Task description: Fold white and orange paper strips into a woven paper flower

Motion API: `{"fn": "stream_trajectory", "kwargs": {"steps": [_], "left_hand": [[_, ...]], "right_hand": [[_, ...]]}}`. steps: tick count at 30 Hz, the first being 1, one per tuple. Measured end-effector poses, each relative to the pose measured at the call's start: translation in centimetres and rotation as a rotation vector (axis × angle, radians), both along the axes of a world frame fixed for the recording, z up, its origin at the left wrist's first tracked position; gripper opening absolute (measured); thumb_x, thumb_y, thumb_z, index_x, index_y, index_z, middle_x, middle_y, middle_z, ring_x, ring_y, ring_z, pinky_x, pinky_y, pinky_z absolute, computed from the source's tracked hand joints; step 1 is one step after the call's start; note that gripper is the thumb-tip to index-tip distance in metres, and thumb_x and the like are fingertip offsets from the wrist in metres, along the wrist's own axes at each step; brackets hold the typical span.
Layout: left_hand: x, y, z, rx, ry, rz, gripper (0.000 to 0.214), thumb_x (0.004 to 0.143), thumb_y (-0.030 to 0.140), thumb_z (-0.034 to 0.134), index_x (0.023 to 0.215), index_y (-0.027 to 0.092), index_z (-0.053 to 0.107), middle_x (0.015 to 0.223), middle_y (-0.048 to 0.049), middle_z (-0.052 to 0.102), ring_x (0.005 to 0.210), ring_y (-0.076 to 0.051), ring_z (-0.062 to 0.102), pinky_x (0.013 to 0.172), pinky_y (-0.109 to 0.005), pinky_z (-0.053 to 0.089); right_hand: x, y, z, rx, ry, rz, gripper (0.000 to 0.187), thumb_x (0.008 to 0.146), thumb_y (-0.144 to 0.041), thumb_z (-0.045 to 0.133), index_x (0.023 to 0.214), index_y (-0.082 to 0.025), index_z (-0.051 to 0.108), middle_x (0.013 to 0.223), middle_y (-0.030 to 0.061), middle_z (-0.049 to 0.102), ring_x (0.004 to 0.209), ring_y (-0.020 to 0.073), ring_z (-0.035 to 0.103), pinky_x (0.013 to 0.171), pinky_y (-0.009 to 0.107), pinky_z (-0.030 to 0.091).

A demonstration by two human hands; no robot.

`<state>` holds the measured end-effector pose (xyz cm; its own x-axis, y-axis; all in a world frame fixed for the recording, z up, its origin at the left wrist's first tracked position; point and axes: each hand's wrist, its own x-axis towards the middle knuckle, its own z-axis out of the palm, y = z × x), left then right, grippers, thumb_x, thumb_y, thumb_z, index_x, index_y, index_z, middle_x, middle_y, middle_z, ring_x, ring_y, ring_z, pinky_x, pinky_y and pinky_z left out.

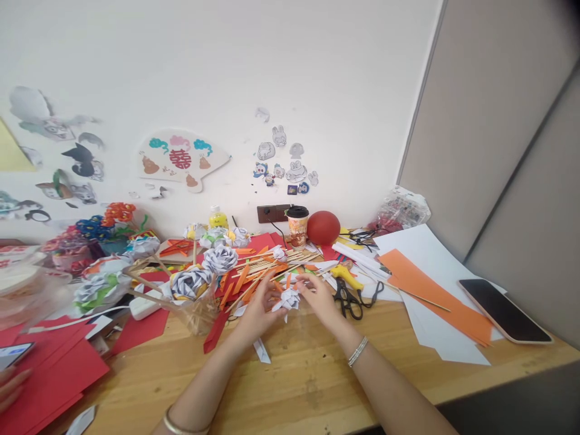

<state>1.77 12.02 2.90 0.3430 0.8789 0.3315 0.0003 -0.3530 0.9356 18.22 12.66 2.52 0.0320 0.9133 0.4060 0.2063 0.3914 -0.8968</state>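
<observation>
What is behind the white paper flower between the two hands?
Behind the paper flower are thin wooden sticks and, farther back, a patterned cup with a black lid. Whatever lies directly behind it is covered by the flower itself and cannot be seen.

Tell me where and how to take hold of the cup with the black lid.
Probably best around the body of the cup, just below the black lid, from the left and slightly above: it stands upright, the red balloon sits close on its right, and thin sticks lie in front, making a low approach look awkward.
</observation>
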Motion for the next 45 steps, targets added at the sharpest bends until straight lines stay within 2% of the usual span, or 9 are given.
{"fn": "stream_trajectory", "kwargs": {"steps": [6, 11, 14, 16, 18, 22, 28, 32, 45], "left_hand": [[-0.2, 0.3, 0.6, -0.074, -0.155, 0.042, 0.074, 0.060, 0.023, 0.068, 0.123, 0.023, 0.029, 0.091, -0.0024, 0.053, 0.083, -0.015, 0.056, 0.075, -0.031, 0.047], [-0.9, 0.6, 0.9, -0.121, -0.122, 0.173, 0.048, 0.064, 0.032, 0.065, 0.106, 0.014, 0.049, 0.089, -0.0056, 0.061, 0.082, -0.016, 0.059, 0.076, -0.030, 0.046], [-1.3, 0.7, 0.8, -0.099, -0.025, 0.262, 0.042, 0.062, 0.036, 0.065, 0.096, 0.013, 0.058, 0.080, -0.0049, 0.065, 0.075, -0.017, 0.060, 0.071, -0.029, 0.047], [-1.4, 0.7, 0.9, -0.054, 0.045, 0.290, 0.040, 0.064, 0.038, 0.063, 0.097, 0.014, 0.060, 0.080, -0.0050, 0.066, 0.074, -0.018, 0.060, 0.069, -0.030, 0.048], [-1.4, 0.5, 1.0, 0.013, 0.118, 0.312, 0.038, 0.066, 0.038, 0.062, 0.097, 0.016, 0.062, 0.088, -0.0061, 0.067, 0.081, -0.019, 0.060, 0.074, -0.032, 0.047], [-1.3, -0.1, 1.4, 0.150, 0.196, 0.408, 0.039, 0.066, 0.036, 0.062, 0.101, 0.020, 0.061, 0.105, -0.0062, 0.063, 0.096, -0.021, 0.056, 0.085, -0.033, 0.043], [-0.9, -1.0, 1.7, 0.339, 0.300, 0.469, 0.021, 0.069, 0.033, 0.060, 0.085, 0.020, 0.062, 0.088, -0.0045, 0.066, 0.084, -0.019, 0.059, 0.078, -0.031, 0.046], [-0.7, -1.0, 1.4, 0.447, 0.354, 0.464, 0.016, 0.069, 0.030, 0.060, 0.082, 0.019, 0.061, 0.083, -0.0038, 0.065, 0.079, -0.017, 0.059, 0.075, -0.030, 0.047], [-0.5, -1.1, 1.6, 0.514, 0.293, 0.433, 0.014, 0.072, 0.030, 0.058, 0.079, 0.020, 0.066, 0.082, -0.0055, 0.067, 0.080, -0.019, 0.060, 0.077, -0.032, 0.047]], "right_hand": [[0.2, 0.2, 0.0, -0.060, 0.051, 0.073, 0.016, 0.071, -0.031, 0.056, 0.075, -0.016, 0.059, 0.076, 0.0031, 0.062, 0.071, 0.0163, 0.057, 0.068, 0.030, 0.045], [-0.3, 0.5, -0.7, -0.093, 0.087, 0.189, 0.017, 0.069, -0.028, 0.058, 0.081, -0.016, 0.061, 0.080, 0.0038, 0.064, 0.075, 0.0173, 0.058, 0.070, 0.031, 0.045], [0.0, 0.2, -0.4, -0.025, 0.021, -0.009, 0.014, 0.071, -0.025, 0.055, 0.081, -0.017, 0.061, 0.082, 0.0047, 0.063, 0.075, 0.0179, 0.057, 0.070, 0.032, 0.044], [0.3, -0.4, 0.3, 0.090, -0.001, -0.219, 0.013, 0.074, -0.025, 0.051, 0.082, -0.018, 0.059, 0.083, 0.0053, 0.062, 0.077, 0.0181, 0.055, 0.071, 0.032, 0.043], [0.4, -1.2, 1.1, 0.235, -0.012, -0.300, 0.014, 0.078, -0.025, 0.046, 0.083, -0.019, 0.058, 0.086, 0.0054, 0.060, 0.082, 0.0183, 0.053, 0.075, 0.032, 0.041], [0.0, -2.6, 2.3, 0.427, -0.176, -0.138, 0.012, 0.079, -0.024, 0.049, 0.082, -0.021, 0.061, 0.083, 0.0047, 0.059, 0.085, 0.0190, 0.051, 0.080, 0.034, 0.038], [-0.8, -3.0, 2.0, 0.501, -0.385, -0.041, 0.018, 0.081, -0.023, 0.048, 0.092, -0.024, 0.063, 0.090, 0.0050, 0.060, 0.089, 0.0199, 0.048, 0.081, 0.037, 0.036], [-1.1, -2.9, 1.7, 0.481, -0.372, 0.003, 0.017, 0.081, -0.023, 0.049, 0.092, -0.023, 0.062, 0.087, 0.0044, 0.061, 0.087, 0.0193, 0.048, 0.079, 0.035, 0.038], [-1.3, -2.5, 1.6, 0.368, -0.293, 0.053, 0.010, 0.079, -0.024, 0.053, 0.085, -0.022, 0.062, 0.085, 0.0030, 0.062, 0.087, 0.0183, 0.050, 0.078, 0.033, 0.038]]}}
